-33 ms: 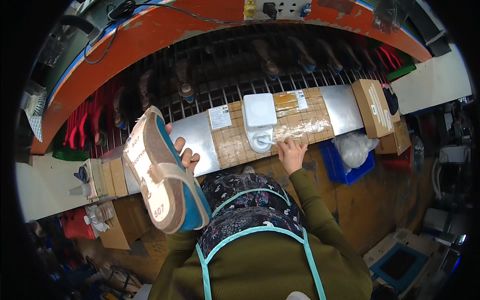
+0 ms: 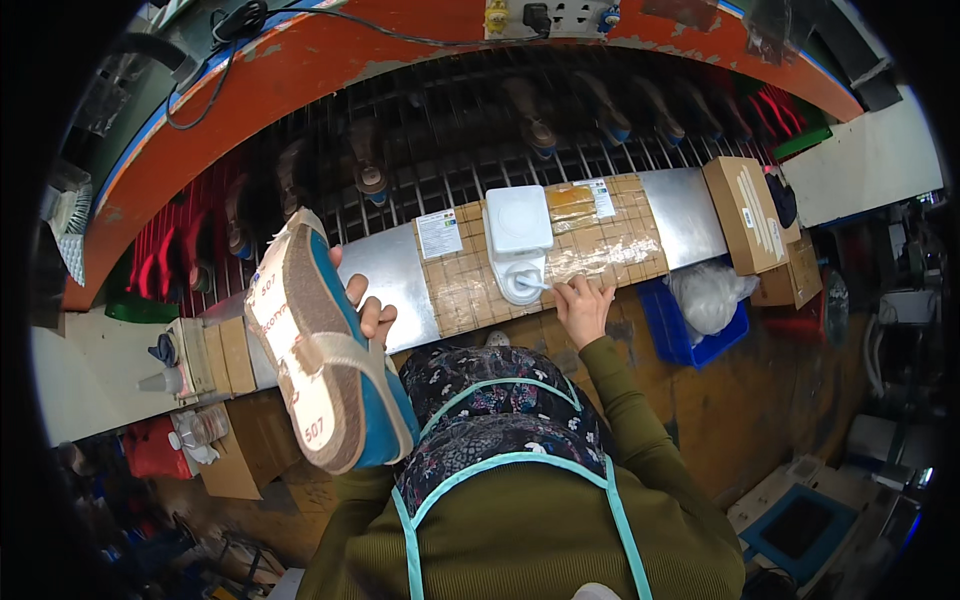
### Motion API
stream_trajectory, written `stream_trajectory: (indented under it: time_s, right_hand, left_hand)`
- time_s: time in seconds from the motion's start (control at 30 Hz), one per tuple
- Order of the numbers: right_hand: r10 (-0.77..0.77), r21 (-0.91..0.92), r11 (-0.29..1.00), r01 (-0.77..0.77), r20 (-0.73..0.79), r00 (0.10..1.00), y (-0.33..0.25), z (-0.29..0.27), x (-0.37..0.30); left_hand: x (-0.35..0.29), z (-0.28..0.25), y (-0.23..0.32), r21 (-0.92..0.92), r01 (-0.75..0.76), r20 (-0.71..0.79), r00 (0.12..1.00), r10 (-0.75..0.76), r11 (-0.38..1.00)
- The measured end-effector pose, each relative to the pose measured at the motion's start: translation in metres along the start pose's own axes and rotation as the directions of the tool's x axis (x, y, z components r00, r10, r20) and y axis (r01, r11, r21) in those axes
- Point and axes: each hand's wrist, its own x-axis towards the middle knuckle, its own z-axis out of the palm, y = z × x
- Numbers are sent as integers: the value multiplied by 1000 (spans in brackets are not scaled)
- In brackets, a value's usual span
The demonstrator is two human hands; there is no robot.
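My left hand (image 2: pixel 368 312) is closed around a part-made shoe (image 2: pixel 318 355) on a teal last. The shoe has a brown-grey lining, a pale strap across it and light printed patches; it is held up at a slant, left of my body, and hides most of that hand. My right hand (image 2: pixel 583 308) pinches the end of a thin white stick or brush handle (image 2: pixel 545 286). Its other end lies in the round cup (image 2: pixel 521 290) of a white dispenser (image 2: pixel 519 222). The tip is hard to make out. The dispenser stands on a taped cardboard sheet (image 2: pixel 610 250).
Behind the bench strip runs a rack of metal rollers (image 2: pixel 450 150) with several shoes (image 2: pixel 370 185) on it. At right are a cardboard box (image 2: pixel 745 220) and a blue bin (image 2: pixel 690 345) holding a white plastic bag. An orange arch (image 2: pixel 400 45) spans the rollers.
The shoe has shifted very slightly to the left and tilted a little. My right hand and the dispenser keep their places.
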Motion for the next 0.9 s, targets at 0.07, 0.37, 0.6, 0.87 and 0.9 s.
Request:
stream_trajectory:
  time_s: [0.07,0.37,0.6,0.87,0.9]
  right_hand:
    - [74,54,996,-78,73,995,3,-6,1]
    - [315,518,196,-833,771,553,28,-2,-8]
    - [185,540,829,-143,-25,982,-53,-81,68]
    - [-48,614,763,203,-260,964,-139,-159,110]
    - [-18,666,727,164,-221,975,-142,-155,109]
  left_hand:
    - [-2,-4,2,-13,-19,-55,998,18,1000]
    - [-13,-31,-7,224,-29,-306,947,98,974]
    - [23,-10,-56,514,178,-604,770,207,839]
    - [32,15,-50,639,140,-390,907,161,757]
    - [33,19,-49,689,121,-363,911,196,715]
